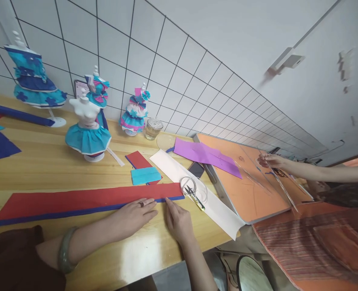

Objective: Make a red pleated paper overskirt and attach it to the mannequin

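A long red strip (91, 198) with a dark blue border, paper or cloth, lies along the table in front of me. My left hand (138, 214), ringed and with a green bangle on the wrist, rests flat on its near blue edge, fingers stretched out. Beside it my right hand (179, 220) has curled fingers, with the index fingertip at the same edge; the thumb's grip is partly hidden. Small yellow-handled thread snips (195, 198) and a clear tape roll (187, 185) sit by the strip's right end. A folded turquoise piece (145, 176) lies just behind the strip.
Small dress forms in turquoise outfits, including a bare-topped one (86, 111), stand behind near a glass (153, 128). A white strip (218, 212), a purple sheet (209, 157) and a phone (196, 169) lie rightward. A co-worker's hand (268, 160) is over an orange table (245, 202).
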`<state>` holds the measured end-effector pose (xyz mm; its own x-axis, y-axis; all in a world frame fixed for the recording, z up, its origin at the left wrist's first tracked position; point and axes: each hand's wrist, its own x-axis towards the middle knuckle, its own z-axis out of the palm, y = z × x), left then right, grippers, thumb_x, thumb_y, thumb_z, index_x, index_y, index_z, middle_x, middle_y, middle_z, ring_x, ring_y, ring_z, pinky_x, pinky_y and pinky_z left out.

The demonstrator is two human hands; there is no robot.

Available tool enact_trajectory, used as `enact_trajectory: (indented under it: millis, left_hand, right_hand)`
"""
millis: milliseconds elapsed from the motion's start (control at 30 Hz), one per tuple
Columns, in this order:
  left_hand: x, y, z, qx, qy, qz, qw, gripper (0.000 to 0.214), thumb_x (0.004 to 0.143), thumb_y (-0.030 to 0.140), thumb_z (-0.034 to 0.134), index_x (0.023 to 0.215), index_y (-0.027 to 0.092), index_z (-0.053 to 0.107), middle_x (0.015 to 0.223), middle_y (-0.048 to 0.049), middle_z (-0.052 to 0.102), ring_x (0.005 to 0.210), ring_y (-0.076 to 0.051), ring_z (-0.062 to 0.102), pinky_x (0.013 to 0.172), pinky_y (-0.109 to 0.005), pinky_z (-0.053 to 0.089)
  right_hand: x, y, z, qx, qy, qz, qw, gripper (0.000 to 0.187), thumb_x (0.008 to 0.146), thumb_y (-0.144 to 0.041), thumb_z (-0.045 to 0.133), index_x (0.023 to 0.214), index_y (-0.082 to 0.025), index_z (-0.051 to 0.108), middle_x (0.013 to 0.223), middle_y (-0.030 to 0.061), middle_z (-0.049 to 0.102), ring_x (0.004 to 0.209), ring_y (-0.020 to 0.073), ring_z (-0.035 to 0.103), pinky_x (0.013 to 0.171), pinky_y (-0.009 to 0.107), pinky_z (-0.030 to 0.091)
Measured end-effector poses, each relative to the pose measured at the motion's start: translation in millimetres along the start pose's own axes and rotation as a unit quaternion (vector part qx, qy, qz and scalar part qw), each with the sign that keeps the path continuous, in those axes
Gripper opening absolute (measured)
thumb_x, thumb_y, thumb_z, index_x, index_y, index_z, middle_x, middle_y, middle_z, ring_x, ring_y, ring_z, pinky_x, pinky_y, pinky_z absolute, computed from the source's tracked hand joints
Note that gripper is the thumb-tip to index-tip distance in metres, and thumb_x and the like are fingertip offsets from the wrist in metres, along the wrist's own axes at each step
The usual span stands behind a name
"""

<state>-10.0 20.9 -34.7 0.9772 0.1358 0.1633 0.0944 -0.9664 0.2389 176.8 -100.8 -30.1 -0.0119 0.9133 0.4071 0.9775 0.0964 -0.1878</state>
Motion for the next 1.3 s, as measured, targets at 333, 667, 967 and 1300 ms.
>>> enact_trajectory:
  millis: [333, 667, 967, 1300]
  left_hand:
    - [-19, -4, -9.0, 0.029, -0.015, -0.005, 0.999, 0.049, 0.082, 0.001, 0.038, 0.125, 0.022, 0.050, 0.137, -0.0058, 0.051, 0.130, -0.023, 0.043, 0.106, -0.038, 0.035]
    - [-53, -13, -18.8, 0.022, -0.033, -0.043, 0.998, 0.054, 0.083, 0.001, 0.033, 0.128, 0.024, 0.049, 0.141, -0.0049, 0.047, 0.131, -0.020, 0.041, 0.107, -0.036, 0.033]
    - [-105, -35, -15.0, 0.022, -0.002, -0.070, 0.997, 0.048, 0.090, 0.011, 0.034, 0.132, 0.029, 0.047, 0.142, -0.0003, 0.045, 0.132, -0.018, 0.040, 0.107, -0.032, 0.033]
    - [-164, -55, -10.5, 0.053, 0.029, -0.081, 0.995, 0.059, 0.083, 0.005, 0.037, 0.135, 0.032, 0.043, 0.142, 0.0025, 0.045, 0.131, -0.017, 0.041, 0.105, -0.030, 0.038]
  right_hand:
    - [6, -21, 6, 0.002, -0.016, -0.012, 1.000, 0.042, 0.087, -0.010, 0.040, 0.127, -0.011, 0.052, 0.111, 0.0157, 0.068, 0.090, 0.0221, 0.069, 0.073, 0.032, 0.058]
    - [18, -47, 13, 0.016, -0.023, -0.043, 0.999, 0.038, 0.088, -0.011, 0.041, 0.125, -0.009, 0.052, 0.112, 0.0158, 0.068, 0.089, 0.0223, 0.070, 0.072, 0.032, 0.058]
    - [27, -69, 17, 0.026, -0.039, -0.069, 0.997, 0.038, 0.088, -0.012, 0.042, 0.125, -0.011, 0.051, 0.113, 0.0142, 0.068, 0.086, 0.0224, 0.070, 0.069, 0.033, 0.058]
    - [36, -90, 33, 0.039, -0.042, -0.102, 0.993, 0.040, 0.087, -0.011, 0.043, 0.126, -0.010, 0.050, 0.118, 0.0149, 0.065, 0.093, 0.0222, 0.069, 0.073, 0.033, 0.058]
